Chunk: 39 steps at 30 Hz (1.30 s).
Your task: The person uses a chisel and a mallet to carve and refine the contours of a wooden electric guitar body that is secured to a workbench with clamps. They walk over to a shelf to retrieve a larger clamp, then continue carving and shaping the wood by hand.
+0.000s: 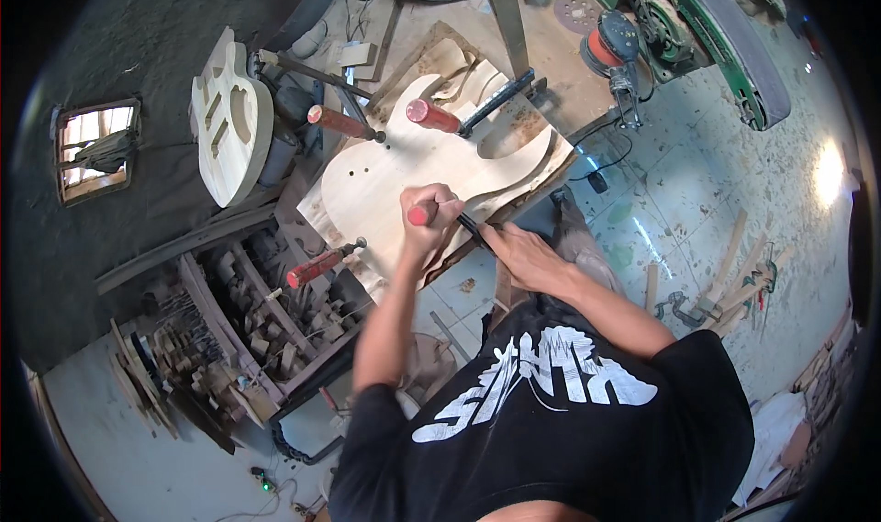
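Note:
A pale wooden guitar body (404, 168) lies flat on a rough-edged board (442, 46), with bar clamps at several spots around it. My left hand (428, 224) is wrapped round the red handle of a bar clamp (423, 213) at the near edge. Beside it, my right hand (525, 254) is closed around the dark bar of that same clamp; its fingertips are partly hidden. Other red-handled clamps stand on the body: one at the far left (341, 122), one at the far middle (435, 116) and one at the near left (317, 267).
Another guitar body with cut-out cavities (243, 118) leans at the left wall. A sander (617, 40) rests at the table's far right, near a green belt machine (674, 26). Shelves of wood offcuts (266, 311) stand lower left. Clamps and wood strips (725, 302) lie on the right floor.

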### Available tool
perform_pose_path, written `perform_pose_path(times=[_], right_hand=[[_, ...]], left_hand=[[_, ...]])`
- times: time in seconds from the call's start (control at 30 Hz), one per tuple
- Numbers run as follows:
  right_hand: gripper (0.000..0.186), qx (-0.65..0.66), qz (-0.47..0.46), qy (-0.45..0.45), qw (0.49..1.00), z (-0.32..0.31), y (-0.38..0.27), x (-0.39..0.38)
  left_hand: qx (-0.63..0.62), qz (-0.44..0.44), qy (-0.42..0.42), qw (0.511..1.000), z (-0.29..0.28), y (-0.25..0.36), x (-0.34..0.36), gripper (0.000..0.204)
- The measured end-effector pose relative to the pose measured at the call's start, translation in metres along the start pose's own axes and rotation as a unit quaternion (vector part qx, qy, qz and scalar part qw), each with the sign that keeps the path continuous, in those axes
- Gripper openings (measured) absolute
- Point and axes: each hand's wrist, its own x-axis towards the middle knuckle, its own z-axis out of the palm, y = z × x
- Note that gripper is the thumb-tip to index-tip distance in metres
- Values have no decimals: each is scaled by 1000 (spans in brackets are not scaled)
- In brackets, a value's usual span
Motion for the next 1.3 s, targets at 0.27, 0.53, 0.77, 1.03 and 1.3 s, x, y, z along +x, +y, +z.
perform_pose_path(times=[0.27,0.53,0.77,1.03,1.3], right_hand=[[82,-16,3,-18,1000,0,1,1],[81,-5,7,-16,1000,1,2,-1],[79,-1,-5,-21,1000,1,-2,3],[78,-14,7,-16,1000,3,3,3],[70,11,2,-34,999,1,0,2]], left_hand=[[18,-20,-40,999,16,12,-9,37],[-58,34,231,971,44,-1,-9,36],[-13,-41,-281,959,-18,20,25,32],[31,21,334,942,69,16,-9,37],[0,7,126,992,20,5,-5,33]])
